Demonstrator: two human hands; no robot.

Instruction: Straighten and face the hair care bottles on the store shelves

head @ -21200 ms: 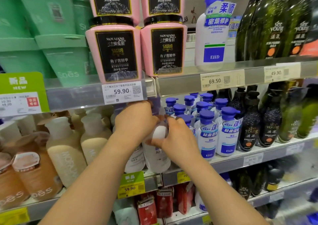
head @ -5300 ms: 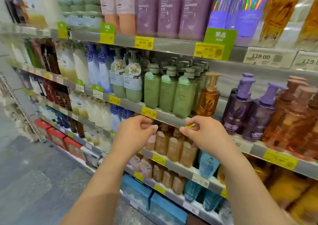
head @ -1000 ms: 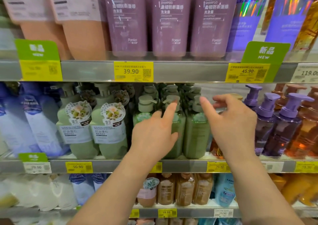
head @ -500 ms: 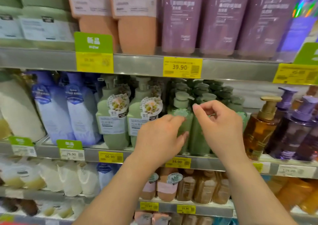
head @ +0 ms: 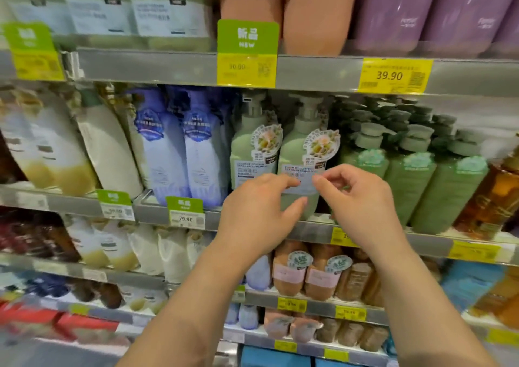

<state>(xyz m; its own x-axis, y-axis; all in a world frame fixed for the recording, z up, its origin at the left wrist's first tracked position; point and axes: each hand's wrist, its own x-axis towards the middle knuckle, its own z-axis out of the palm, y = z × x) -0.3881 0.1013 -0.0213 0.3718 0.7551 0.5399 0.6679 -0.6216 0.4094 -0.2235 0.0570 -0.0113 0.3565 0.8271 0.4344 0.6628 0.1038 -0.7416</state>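
Observation:
Two pale green pump bottles with round flower labels stand side by side on the middle shelf [head: 438, 247], the left one [head: 254, 153] and the right one [head: 304, 153], labels facing me. My left hand [head: 258, 212] is in front of the right bottle's lower left, forefinger and thumb spread towards its label. My right hand [head: 362, 201] is at its lower right, fingers loosely curled and forefinger tip at the label. Neither hand holds anything. I cannot tell whether the fingertips touch the bottle. Darker green pump bottles [head: 410, 178] stand in rows just to the right.
Blue-white bottles [head: 179, 153] and cream bottles [head: 106, 147] stand to the left, an amber bottle [head: 494, 195] at the right edge. Peach and purple bottles fill the shelf above [head: 317, 71]. Yellow price tags and a green new-product sign [head: 247, 38] hang on the shelf rails. More bottles fill the lower shelves.
My view and both hands have shifted left, from the darker green pump bottles to the right one of the two pale green flower-label bottles.

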